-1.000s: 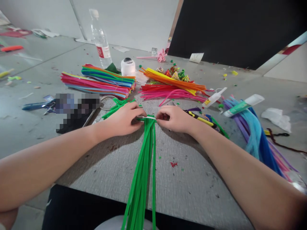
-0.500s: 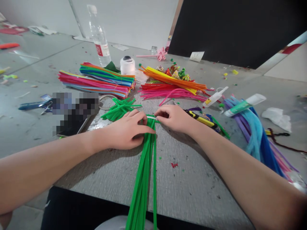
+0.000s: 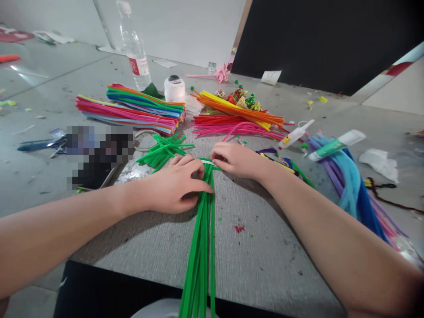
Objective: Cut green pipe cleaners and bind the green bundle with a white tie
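a: what is the work lying on?

b: a grey wood-grain board, with red and green crumbs scattered over it. a grey floor spreads out around it, running back to a white wall and a big black panel at the upper right.

a: and along the far side?

b: a clear bottle stands upright near a spool of white thread. in front are a mixed-colour bundle on the left and a bundle of yellow, orange, red and pink stems on the right. further right, a green-and-white tube lies across blue and purple stems.

a: where are the green stems?

b: down the middle of the board, past its near edge, with a narrow white strip across their upper end. a pile of short green pieces lies beyond the left hand.

a: how are the fingers?

b: the left thumb is spread well away from the index finger and lies over the stems; that hand pinches nothing i can see. the right hand has its thumb and fingertips nearly together at the strip's right end; i can't tell whether they grip it.

a: anything different from a second ago?

b: the left thumb and index finger were close together by the strip's left end; now the thumb reaches lower, and more of the short pile shows.
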Demonstrator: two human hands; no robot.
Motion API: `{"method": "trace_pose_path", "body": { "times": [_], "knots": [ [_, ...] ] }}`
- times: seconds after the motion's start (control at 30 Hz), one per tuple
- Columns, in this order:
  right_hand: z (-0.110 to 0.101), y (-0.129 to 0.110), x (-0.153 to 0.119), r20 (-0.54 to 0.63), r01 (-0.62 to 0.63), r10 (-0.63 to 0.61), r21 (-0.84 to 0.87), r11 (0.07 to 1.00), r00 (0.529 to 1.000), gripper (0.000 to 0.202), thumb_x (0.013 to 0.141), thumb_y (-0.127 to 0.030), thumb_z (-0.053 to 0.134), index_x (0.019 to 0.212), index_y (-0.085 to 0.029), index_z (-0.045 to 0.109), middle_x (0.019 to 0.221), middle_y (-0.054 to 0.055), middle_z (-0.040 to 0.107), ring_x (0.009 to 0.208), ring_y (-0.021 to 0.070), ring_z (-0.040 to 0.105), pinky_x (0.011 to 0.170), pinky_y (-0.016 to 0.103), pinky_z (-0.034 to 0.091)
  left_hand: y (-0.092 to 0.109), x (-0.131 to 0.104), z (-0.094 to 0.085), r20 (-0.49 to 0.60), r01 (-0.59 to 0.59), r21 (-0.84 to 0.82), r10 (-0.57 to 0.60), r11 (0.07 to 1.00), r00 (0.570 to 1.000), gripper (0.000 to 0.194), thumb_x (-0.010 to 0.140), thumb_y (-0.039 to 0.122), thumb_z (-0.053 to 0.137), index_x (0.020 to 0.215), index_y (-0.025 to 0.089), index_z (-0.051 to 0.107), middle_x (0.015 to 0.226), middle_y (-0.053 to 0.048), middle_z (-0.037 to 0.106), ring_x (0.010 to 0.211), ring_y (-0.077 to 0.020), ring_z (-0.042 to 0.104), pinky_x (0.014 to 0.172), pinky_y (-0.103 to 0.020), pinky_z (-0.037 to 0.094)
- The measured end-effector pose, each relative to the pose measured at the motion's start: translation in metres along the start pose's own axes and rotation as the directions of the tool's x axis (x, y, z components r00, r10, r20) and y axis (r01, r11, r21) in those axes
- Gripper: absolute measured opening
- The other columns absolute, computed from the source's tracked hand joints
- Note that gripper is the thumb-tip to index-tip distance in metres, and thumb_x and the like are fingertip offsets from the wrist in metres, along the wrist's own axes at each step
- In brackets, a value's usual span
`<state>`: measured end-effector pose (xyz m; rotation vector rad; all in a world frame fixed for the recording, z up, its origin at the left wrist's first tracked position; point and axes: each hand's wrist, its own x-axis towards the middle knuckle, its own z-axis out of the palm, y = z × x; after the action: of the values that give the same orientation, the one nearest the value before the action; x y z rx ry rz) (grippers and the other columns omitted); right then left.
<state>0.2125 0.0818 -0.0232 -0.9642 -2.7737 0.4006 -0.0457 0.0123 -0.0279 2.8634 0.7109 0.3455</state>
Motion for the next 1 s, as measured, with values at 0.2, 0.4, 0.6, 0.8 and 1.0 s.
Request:
{"method": "trace_pose_path", "body": {
  "times": [0.2, 0.4, 0.6, 0.8, 1.0],
  "knots": [
    [0.005, -0.001, 0.002, 0.016, 0.008, -0.007, -0.036, 0.999, 1.000, 0.014, 0.101, -0.022, 0.046, 0.093, -0.021, 0.057, 0.096, 0.010, 0.062, 0.084, 0.0233, 0.054, 0.081, 0.037, 0.043, 0.001, 0.000, 0.000, 0.006, -0.003, -0.015, 0.003, 1.000, 1.000, 0.035, 0.092, 0.024, 0.062, 0.120, 0.036, 0.081, 0.115, -0.010, 0.057, 0.106, -0.0294, 0.052, 0.094, -0.049, 0.044],
    [0.006, 0.002, 0.001, -0.041, -0.007, 0.007, -0.002, 1.000, 0.999, 0.013, 0.099, -0.020, 0.046, 0.095, -0.020, 0.059, 0.099, 0.012, 0.064, 0.091, 0.0254, 0.057, 0.084, 0.039, 0.044, 0.001, -0.001, 0.000, 0.008, -0.002, -0.005, 0.002, 1.000, 1.000, 0.035, 0.093, 0.024, 0.061, 0.120, 0.036, 0.080, 0.116, -0.011, 0.057, 0.108, -0.0298, 0.052, 0.095, -0.049, 0.044],
    [0.003, 0.009, -0.001, -0.089, -0.051, 0.066, 0.161, 0.986, 0.994, 0.011, 0.095, -0.024, 0.060, 0.099, -0.018, 0.069, 0.091, 0.006, 0.067, 0.081, 0.0197, 0.058, 0.076, 0.033, 0.043, 0.002, 0.000, -0.001, 0.018, -0.012, -0.014, 0.013, 1.000, 1.000, 0.045, 0.093, 0.024, 0.062, 0.133, 0.040, 0.075, 0.116, -0.011, 0.056, 0.107, -0.0297, 0.051, 0.093, -0.049, 0.044],
    [0.011, 0.010, 0.003, -0.169, -0.097, 0.129, 0.188, 0.977, 0.977, 0.008, 0.090, -0.026, 0.068, 0.087, -0.019, 0.070, 0.082, 0.003, 0.065, 0.075, 0.0175, 0.055, 0.072, 0.032, 0.040, 0.004, -0.001, -0.001, 0.024, -0.041, 0.001, 0.041, 0.999, 0.999, 0.045, 0.094, 0.024, 0.061, 0.134, 0.038, 0.073, 0.115, -0.010, 0.055, 0.106, -0.0289, 0.051, 0.093, -0.048, 0.043],
    [0.014, 0.012, 0.003, -0.182, -0.094, 0.131, 0.202, 0.975, 0.975, 0.009, 0.090, -0.028, 0.069, 0.086, -0.019, 0.069, 0.079, 0.002, 0.063, 0.073, 0.0169, 0.054, 0.071, 0.031, 0.040, 0.006, -0.001, -0.003, -0.051, -0.001, -0.056, -0.001, 0.998, 0.999, 0.023, 0.094, 0.034, 0.064, 0.111, 0.019, 0.071, 0.116, -0.012, 0.062, 0.109, -0.0286, 0.054, 0.094, -0.046, 0.044]
  ]
}}
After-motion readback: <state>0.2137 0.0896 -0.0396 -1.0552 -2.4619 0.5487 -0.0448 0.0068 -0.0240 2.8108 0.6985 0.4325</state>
